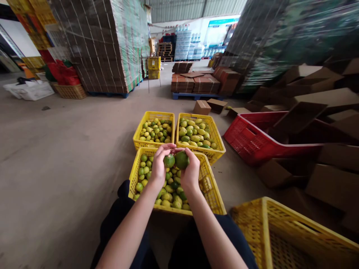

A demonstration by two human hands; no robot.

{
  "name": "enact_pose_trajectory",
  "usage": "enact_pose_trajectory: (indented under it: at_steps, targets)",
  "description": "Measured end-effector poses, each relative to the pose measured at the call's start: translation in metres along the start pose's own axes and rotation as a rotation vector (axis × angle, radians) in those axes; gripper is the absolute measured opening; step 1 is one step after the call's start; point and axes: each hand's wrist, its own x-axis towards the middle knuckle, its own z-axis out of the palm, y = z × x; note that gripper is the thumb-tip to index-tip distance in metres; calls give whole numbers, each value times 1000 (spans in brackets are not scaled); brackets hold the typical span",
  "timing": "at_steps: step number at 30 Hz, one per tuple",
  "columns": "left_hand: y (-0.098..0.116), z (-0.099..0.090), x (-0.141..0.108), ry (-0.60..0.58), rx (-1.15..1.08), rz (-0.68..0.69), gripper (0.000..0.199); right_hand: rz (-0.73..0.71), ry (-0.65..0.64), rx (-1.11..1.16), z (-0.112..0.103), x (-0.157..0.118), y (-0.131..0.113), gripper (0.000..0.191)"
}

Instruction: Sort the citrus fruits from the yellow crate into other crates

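Note:
My left hand (159,166) is curled round a green lime (169,160), above the nearest yellow crate (214,186). Right beside it, my right hand (191,170) holds a larger, darker green lime (182,160). The two fruits are close together, and the fingertips of both hands meet behind them. Below the hands, the crate holds many green and yellow fruits (166,197), partly hidden by my hands and forearms.
Two more fruit-filled yellow crates (135,137) (220,146) stand just beyond. To the right are a red crate (244,144), cardboard boxes (333,183) and a yellow crate (265,231). Wrapped pallet stacks (92,45) and a blue pallet of flat cardboard (193,95) stand further back.

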Motion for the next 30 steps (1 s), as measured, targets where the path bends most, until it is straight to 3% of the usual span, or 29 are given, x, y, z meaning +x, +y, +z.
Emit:
enact_pose_trajectory:
  at_steps: [9,19,26,30]
  targets:
    - [12,-4,2,84,-104,-35,23,4,-144,-58,1,-15,1,30]
    - [17,-7,2,141,-126,-30,24,-65,-185,-160,2,-18,1,32]
    - [14,-8,4,150,-116,-64,25,-55,-131,-142,5,-19,3,31]
    - [10,-6,3,124,-105,-82,27,-120,-70,-166,6,-18,1,31]
